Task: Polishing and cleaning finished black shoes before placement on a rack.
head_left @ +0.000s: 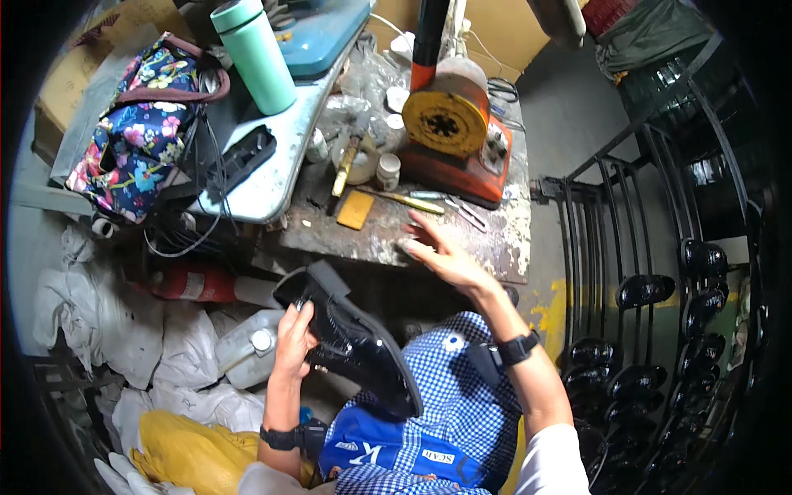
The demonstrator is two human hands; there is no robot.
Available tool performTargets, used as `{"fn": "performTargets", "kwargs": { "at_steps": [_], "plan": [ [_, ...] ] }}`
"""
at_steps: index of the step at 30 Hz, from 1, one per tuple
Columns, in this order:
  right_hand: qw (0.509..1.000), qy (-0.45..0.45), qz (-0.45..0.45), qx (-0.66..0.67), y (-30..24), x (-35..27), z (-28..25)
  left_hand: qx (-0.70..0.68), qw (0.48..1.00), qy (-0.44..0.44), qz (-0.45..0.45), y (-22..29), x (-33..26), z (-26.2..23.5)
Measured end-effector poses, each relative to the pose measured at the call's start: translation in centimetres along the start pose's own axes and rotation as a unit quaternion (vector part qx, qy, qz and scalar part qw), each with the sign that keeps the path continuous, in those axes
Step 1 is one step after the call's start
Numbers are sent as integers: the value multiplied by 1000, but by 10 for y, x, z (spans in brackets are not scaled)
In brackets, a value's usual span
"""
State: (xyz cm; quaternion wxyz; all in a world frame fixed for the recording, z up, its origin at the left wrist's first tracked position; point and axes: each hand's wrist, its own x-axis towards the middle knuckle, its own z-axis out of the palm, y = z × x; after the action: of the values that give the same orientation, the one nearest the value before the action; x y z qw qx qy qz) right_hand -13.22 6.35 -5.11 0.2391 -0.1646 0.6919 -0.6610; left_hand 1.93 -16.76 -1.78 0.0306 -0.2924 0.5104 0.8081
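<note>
A glossy black shoe hangs tilted over my lap, heel up and toe toward me. My left hand is closed around its opening near the heel. My right hand reaches over the workbench's front edge, fingers spread and holding nothing. Just beyond those fingers lie a thin yellow-handled tool and a metal tool like tweezers. A yellow rectangular block rests to their left. Behind it are a yellow-handled brush and a small white bottle.
An orange machine with a round yellow disc stands on the workbench. To the left are a mint flask, a floral bag and a red cylinder. A metal rack with several black shoes stands at right.
</note>
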Motion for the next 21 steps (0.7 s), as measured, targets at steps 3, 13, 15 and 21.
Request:
{"fn": "performTargets", "kwargs": {
  "at_steps": [3,13,15,21],
  "plan": [
    [980,21,85,178,-2,57,39,8,997,83,-7,0,-11,-16],
    [901,157,161,371,-6,163,93,-78,994,72,-23,-25,1,-45],
    [916,208,120,321,-21,155,100,-79,994,71,-23,-24,3,-52],
    [894,334,-113,-277,-41,85,63,-89,994,50,-23,-19,13,-43]
  ]
}}
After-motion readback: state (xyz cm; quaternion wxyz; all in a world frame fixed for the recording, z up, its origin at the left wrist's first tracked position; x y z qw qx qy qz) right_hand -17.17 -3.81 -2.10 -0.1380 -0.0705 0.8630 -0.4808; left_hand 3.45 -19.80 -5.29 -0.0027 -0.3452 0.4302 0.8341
